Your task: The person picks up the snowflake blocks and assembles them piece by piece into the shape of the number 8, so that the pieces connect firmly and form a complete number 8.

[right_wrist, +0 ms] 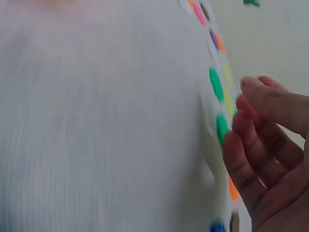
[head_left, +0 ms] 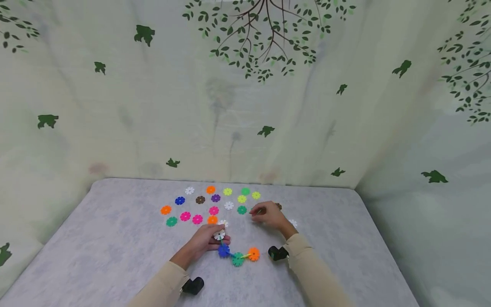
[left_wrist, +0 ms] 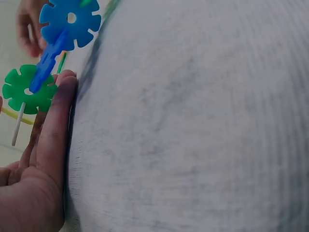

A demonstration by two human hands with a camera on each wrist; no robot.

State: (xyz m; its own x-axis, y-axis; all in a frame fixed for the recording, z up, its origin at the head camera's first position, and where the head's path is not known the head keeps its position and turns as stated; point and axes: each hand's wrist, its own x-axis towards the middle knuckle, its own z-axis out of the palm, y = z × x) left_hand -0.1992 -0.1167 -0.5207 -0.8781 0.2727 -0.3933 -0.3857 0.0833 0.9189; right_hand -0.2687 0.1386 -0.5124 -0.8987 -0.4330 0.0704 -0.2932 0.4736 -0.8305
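Note:
My left hand point(head_left: 207, 238) grips the upper end of a chain of notched plastic discs, by a white disc point(head_left: 219, 235). From there the chain runs through a blue disc point(head_left: 224, 250) and a green disc point(head_left: 238, 259) to an orange disc point(head_left: 253, 254), with edge-on discs slotted between them. Close up in the left wrist view, a blue disc point(left_wrist: 79, 36) and a green disc point(left_wrist: 21, 79) stand beside the fingers. My right hand point(head_left: 270, 214) hovers over the right part of the loose discs. Its fingers point(right_wrist: 258, 145) are loosely bent, with nothing visible between them.
Loose discs in several colours lie flat beyond the hands, among them a pink disc point(head_left: 185, 216), a purple disc point(head_left: 215, 198) and a green disc point(head_left: 242, 209). A white disc point(head_left: 293, 223) lies beside the right wrist. The grey tabletop point(head_left: 115, 238) meets a leaf-printed curtain point(head_left: 245, 106).

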